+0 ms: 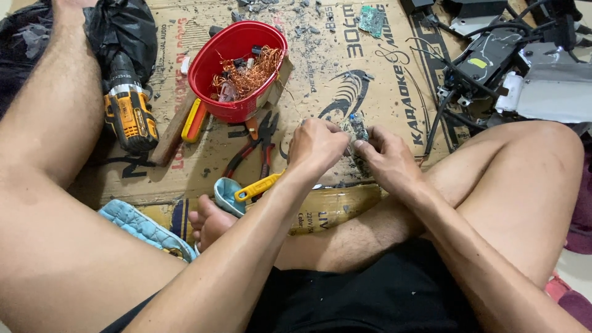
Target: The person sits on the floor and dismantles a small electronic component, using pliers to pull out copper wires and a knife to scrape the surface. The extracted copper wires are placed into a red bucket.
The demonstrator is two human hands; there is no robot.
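Small part (357, 131) pinched in both hands' grip (317, 145) (385, 157); red bowl (237, 68) stands apart.

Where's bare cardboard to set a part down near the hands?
Freest patch: flattened cardboard sheet between the red plastic bowl of copper wire and the black cable tangle, though gritty. Crowded: left of the left hand, with red-handled pliers and yellow cordless drill.

A flattened brown cardboard box (345, 74), printed red and black, lies under everything.
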